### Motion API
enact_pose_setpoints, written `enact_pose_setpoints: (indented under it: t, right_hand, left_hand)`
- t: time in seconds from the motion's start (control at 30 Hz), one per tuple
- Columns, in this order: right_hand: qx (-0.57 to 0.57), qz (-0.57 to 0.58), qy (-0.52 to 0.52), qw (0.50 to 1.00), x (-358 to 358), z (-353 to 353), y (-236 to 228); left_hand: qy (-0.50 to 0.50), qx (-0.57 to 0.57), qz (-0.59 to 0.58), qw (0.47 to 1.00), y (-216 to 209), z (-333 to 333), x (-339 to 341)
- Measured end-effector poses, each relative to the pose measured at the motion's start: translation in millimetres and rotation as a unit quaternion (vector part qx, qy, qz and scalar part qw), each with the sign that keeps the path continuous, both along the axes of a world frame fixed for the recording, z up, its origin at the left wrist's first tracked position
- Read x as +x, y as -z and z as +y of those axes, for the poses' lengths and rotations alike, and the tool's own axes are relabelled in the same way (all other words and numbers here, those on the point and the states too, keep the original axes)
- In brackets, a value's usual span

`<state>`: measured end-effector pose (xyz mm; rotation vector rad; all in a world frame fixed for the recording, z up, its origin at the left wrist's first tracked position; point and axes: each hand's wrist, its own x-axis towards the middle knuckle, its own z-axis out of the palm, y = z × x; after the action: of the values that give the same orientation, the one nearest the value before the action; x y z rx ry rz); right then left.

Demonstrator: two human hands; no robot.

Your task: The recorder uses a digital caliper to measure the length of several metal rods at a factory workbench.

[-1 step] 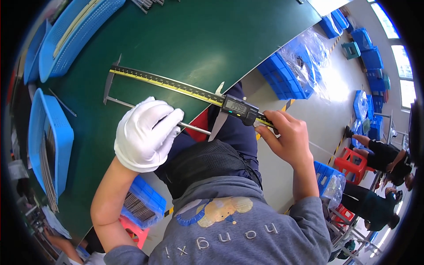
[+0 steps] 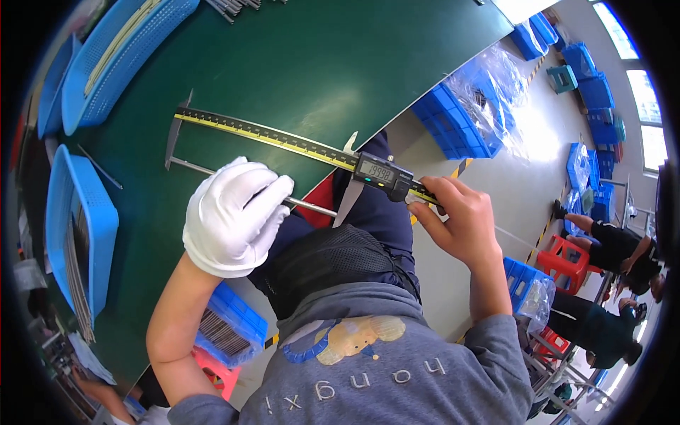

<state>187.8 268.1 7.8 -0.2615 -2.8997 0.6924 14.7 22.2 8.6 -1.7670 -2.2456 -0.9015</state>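
My left hand (image 2: 237,212), in a white glove, is closed around a thin metal rod (image 2: 312,206). The rod's far end meets one jaw of a long digital caliper (image 2: 269,136), and its near end reaches the other jaw by my lap. Bare and pinching, my right hand (image 2: 460,216) holds the caliper at the end of its beam, beside the sliding display. The caliper slants from over the green table (image 2: 283,64) across the table's edge, and part of the rod is hidden inside the glove.
Blue baskets (image 2: 106,234) with rods line the table's left side; another long basket (image 2: 95,106) is behind. More rods (image 2: 230,8) lie at the far edge. Blue crates (image 2: 453,124) stand on the floor at right, near a red stool (image 2: 563,262) and other people.
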Motion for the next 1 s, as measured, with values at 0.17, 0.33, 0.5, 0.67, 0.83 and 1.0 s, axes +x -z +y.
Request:
enact_pose_setpoints:
  t: [0.17,0.33,0.5,0.67,0.83,1.0]
  right_hand:
    - [-0.004,-0.013,-0.007,1.000,-1,-3,-5]
    - [-0.005,-0.014,-0.002,1.000,-1,-4,-6]
    - [0.007,-0.015,0.002,1.000,-2,-5,-5]
    - [0.030,-0.016,0.013,0.999,-4,-4,-2]
    - [0.005,-0.004,0.037,0.999,0,2,-4]
    - [0.010,0.025,0.005,1.000,-10,-2,-2]
  left_hand:
    - [0.002,-0.014,-0.005,1.000,-2,0,1]
    - [0.012,-0.019,-0.006,1.000,-1,1,2]
    - [0.004,-0.068,0.088,0.994,12,9,24]
    - [0.031,-0.015,0.083,0.996,1,8,28]
    - [0.018,0.053,0.176,0.983,-66,17,-17]
    - [-0.190,0.061,0.298,0.933,-66,14,-161]
